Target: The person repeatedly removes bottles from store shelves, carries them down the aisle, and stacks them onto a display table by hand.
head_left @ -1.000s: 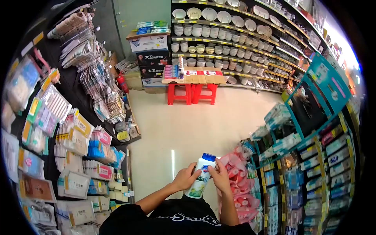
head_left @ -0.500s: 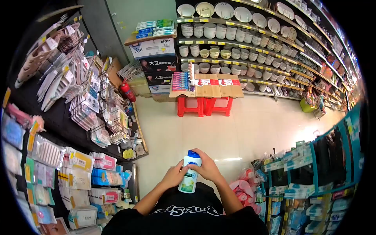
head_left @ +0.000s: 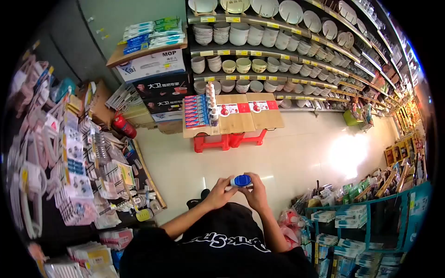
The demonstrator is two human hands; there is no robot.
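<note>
Item one: white bottle with blue cap (head_left: 241, 180), seen cap-on from above, held close to my chest at 6 o'clock of the view. Left hand (head_left: 220, 194) wraps its fingers closed around the bottle's left side. Right hand (head_left: 256, 193) is closed on the right side, fingertips touching the cap rim, as far as I can tell at this angle. Item two: red stools (head_left: 227, 140) carrying cardboard display boards, at 12 o'clock across the pale floor. Item three: shelves of white bowls (head_left: 259, 39), at 1 o'clock. Item four: hanging packaged goods (head_left: 74, 157), at 9 o'clock. Item five: red fire extinguisher (head_left: 123, 125), at 10 o'clock.
</note>
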